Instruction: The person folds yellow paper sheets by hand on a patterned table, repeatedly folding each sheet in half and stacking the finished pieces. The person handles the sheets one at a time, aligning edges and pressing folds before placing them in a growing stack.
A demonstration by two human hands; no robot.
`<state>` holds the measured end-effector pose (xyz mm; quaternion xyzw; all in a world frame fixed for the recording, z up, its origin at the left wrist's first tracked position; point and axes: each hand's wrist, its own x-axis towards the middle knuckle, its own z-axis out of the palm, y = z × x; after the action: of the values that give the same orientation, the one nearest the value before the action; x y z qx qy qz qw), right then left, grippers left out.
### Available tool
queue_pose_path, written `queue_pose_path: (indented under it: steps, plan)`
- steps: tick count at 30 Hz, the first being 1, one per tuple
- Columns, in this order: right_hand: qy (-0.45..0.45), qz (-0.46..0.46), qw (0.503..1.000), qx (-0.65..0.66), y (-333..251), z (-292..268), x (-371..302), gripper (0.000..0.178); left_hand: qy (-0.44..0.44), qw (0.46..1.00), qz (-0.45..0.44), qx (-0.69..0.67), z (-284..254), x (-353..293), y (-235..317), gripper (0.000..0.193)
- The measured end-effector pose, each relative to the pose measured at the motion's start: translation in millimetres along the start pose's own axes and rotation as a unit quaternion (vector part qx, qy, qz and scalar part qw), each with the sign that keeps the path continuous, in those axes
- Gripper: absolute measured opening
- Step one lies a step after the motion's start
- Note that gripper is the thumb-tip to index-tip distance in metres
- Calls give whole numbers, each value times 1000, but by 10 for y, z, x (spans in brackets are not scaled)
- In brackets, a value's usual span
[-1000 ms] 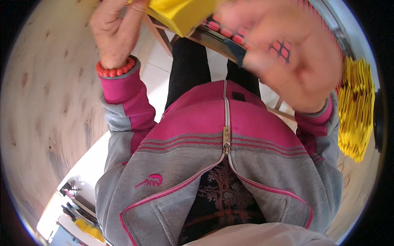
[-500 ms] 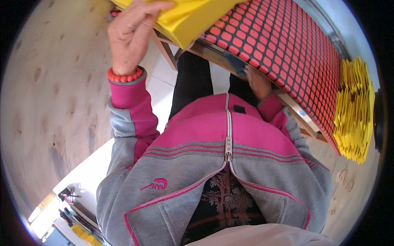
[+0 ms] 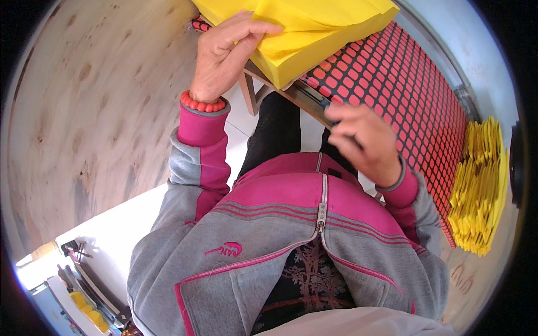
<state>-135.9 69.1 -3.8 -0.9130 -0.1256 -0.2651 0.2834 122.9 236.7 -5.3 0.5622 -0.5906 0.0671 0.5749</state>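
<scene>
At the top, a thick stack of yellow sheets (image 3: 336, 39), fabric-like, lies on the table's near edge. My left hand (image 3: 227, 53), with red beads at the wrist, pinches the rumpled top sheet at the stack's left corner. Its index finger reaches across the yellow material. My right hand (image 3: 364, 137) is in the air in front of the table edge, right of and below the stack. Motion smears its curled fingers. Something small and dark shows at the fingertips, too blurred to name.
A red-and-black patterned cover (image 3: 403, 95) spreads over the table. Folded yellow pieces (image 3: 482, 190) stand bunched at its far right end. A wooden board (image 3: 101, 123) fills the left side. A drawer-like gap (image 3: 314, 98) shows beneath the table edge.
My right hand has come up from below the table edge into the open. My left hand still touches the yellow stack; the whole view has shifted, bringing more of the stack into sight.
</scene>
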Motion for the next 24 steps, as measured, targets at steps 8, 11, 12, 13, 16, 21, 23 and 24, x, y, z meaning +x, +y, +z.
queue_pose_path:
  steps: [8,11,12,13,16,21,23,24]
  plan:
    - [70,-134,981,-119,45,-108,1089,20,2,995,-74,-66,-38,-46,7,23]
    - [41,-158,974,-157,87,-54,1217,17,-3,995,-70,-67,-68,-74,-67,22]
    - [39,-168,970,-172,107,-24,1247,16,-3,996,-68,-58,-83,-78,-103,22]
    - [37,-179,965,-189,122,-3,1264,15,-3,997,-66,-50,-103,-75,-141,23]
    - [25,-132,975,-175,151,38,1268,15,0,997,-64,-52,-104,-101,-210,24]
    - [19,-120,979,-164,161,42,1237,16,11,992,-83,-98,-79,-135,-211,26]
    - [27,-135,978,-158,180,46,1235,16,12,990,-90,-108,-89,-129,-204,26]
    - [39,-156,975,-154,200,57,1243,17,2,993,-84,-81,-96,-123,-203,26]
